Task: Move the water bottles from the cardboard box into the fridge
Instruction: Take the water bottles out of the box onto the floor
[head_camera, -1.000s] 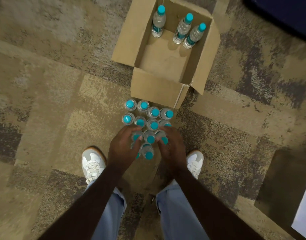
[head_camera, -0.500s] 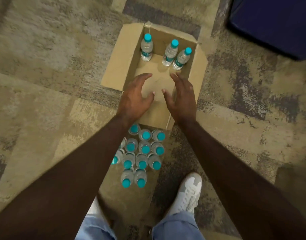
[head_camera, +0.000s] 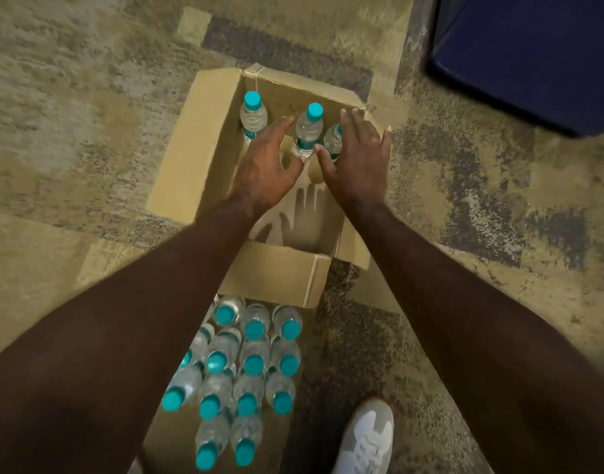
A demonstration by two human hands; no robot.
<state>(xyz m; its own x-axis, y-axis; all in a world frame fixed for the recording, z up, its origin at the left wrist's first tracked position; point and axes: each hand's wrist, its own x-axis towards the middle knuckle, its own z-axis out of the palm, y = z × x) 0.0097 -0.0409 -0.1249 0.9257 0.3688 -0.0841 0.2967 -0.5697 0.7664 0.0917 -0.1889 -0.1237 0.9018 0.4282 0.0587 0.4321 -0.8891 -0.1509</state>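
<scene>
Both hands reach into the open cardboard box (head_camera: 204, 155), fingers straight and spread, holding nothing. The left hand (head_camera: 264, 165) hovers palm down over the box's inside, its fingertips ending between two of the bottles standing at the box's far wall; whether they touch either bottle cannot be told. The right hand (head_camera: 357, 159) lies just beside it, toward the box's right wall, with its thumb close against the middle bottle (head_camera: 307, 133) and its fingers covering much of the right bottle (head_camera: 333, 142), whose cap is mostly hidden behind them. Contact there cannot be judged either. The two thumbs nearly meet in front of the middle bottle.

The left bottle (head_camera: 253, 116) stands upright in the box's far left corner, apart from the other two, its teal cap fully visible. All three bottles in the box are clear plastic with teal caps and a teal label band. The rest of the box floor is bare cardboard, with the shadow of the hands falling on it. The box's flaps are folded outward on the left and right sides.

Just outside the box's near wall, a cluster of bottles (head_camera: 249, 364) stands on the carpet (head_camera: 71, 114) in tight rows, caps up, partly hidden under the left forearm. To the right of that cluster is a white shoe (head_camera: 365, 439). Beyond the box's far right corner, well apart from it, sits a dark blue object (head_camera: 533, 53) that cannot be made out.
</scene>
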